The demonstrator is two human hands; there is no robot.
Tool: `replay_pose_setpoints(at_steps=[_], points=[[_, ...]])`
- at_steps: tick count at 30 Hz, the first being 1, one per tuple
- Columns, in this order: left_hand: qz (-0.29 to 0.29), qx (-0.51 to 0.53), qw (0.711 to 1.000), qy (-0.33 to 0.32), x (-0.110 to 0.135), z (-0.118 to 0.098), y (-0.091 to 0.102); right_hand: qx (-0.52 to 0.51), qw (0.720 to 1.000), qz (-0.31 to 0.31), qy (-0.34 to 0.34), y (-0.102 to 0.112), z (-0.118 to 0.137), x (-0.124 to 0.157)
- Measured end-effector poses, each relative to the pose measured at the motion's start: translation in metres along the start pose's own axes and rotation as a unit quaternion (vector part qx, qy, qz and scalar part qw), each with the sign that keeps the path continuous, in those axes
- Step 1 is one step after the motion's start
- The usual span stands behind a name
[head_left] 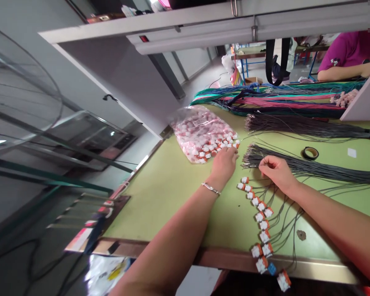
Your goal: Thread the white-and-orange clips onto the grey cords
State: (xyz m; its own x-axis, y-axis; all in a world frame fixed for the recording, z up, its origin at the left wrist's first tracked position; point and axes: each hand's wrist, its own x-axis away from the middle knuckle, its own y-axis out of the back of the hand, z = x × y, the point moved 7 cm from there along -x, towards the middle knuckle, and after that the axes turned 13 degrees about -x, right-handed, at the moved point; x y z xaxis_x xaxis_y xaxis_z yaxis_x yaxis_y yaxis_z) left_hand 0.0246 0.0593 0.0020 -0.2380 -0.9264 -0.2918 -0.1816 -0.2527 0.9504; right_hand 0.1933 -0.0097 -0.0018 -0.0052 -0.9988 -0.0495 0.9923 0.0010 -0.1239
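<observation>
Pale green surface [142, 205] under me, a metallic strip along its front edge. Through the head view I see a grey partition [111, 70] at left, a lamp fixture [197, 39] overhead, and a person in a purple shirt [348, 53] beyond, far right. Coloured wires [283, 100] lie across the back.

Dark wire bundle [327, 169] at centre right: long axis runs left to right, metal-tipped ends pointing left. A second bundle [296, 124] lies behind it, roughly parallel. My right grip [261, 165] is at the nearer bundle's tips, narrow, thumb and forefinger together; I cannot tell what sits between them.

Left grip [235, 153] reaches to the edge of a clear bag [197, 127] of white-and-orange connectors; its fingertips are partly hidden, so I cannot tell whether it holds one. Wired connectors [264, 225] trail in an uneven line toward the front edge.
</observation>
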Motion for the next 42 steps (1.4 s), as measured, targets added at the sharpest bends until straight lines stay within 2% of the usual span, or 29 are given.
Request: replay_pose_setpoints(at_steps=[3, 9, 12, 14, 16, 19, 21, 23, 25, 27, 30, 36, 42], points=[[0.007, 0.004, 1.0, 0.029, -0.002, 0.009, -0.001, 0.021, 0.999, -0.021, 0.021, 0.003, 0.002, 0.001], [0.0, 0.015, 0.999, 0.044, -0.005, 0.015, 0.0, 0.025, 0.999, 0.005, 0.027, -0.002, 0.004, 0.002], [0.001, 0.09, 0.994, 0.058, -0.003, 0.016, 0.006, 0.02, 0.999, 0.007, 0.029, -0.002, 0.004, 0.003], [0.032, 0.201, 0.977, 0.068, 0.002, 0.015, 0.007, 0.025, 0.999, 0.004, 0.02, -0.001, 0.003, 0.003], [0.098, 0.36, 0.923, 0.09, 0.011, 0.009, 0.003, 0.03, 0.999, -0.003, 0.012, 0.001, 0.0, 0.002], [0.185, 0.576, 0.786, 0.129, 0.027, -0.007, -0.003, 0.034, 0.999, -0.021, 0.02, 0.004, 0.001, 0.003], [0.215, 0.654, 0.711, 0.144, 0.035, -0.018, -0.006, 0.044, 0.998, -0.031, 0.028, 0.005, 0.003, 0.003], [0.237, 0.692, 0.664, 0.153, 0.04, -0.025, -0.011, 0.058, 0.997, -0.034, 0.037, 0.004, 0.006, 0.004], [0.254, 0.709, 0.638, 0.159, 0.042, -0.03, -0.015, 0.074, 0.995, -0.031, 0.051, 0.002, 0.008, 0.005], [0.261, 0.717, 0.625, 0.163, 0.043, -0.031, -0.018, 0.095, 0.993, -0.021, 0.067, 0.0, 0.009, 0.005], [0.269, 0.717, 0.621, 0.164, 0.044, -0.032, -0.019, 0.136, 0.987, -0.008, 0.083, -0.004, 0.008, 0.006], [0.285, 0.694, 0.637, 0.177, 0.047, -0.031, -0.021, 0.195, 0.974, 0.017, 0.113, -0.009, 0.011, 0.011], [0.287, 0.673, 0.664, 0.152, 0.05, -0.036, -0.02, 0.194, 0.972, -0.012, 0.133, -0.006, 0.017, 0.013]])
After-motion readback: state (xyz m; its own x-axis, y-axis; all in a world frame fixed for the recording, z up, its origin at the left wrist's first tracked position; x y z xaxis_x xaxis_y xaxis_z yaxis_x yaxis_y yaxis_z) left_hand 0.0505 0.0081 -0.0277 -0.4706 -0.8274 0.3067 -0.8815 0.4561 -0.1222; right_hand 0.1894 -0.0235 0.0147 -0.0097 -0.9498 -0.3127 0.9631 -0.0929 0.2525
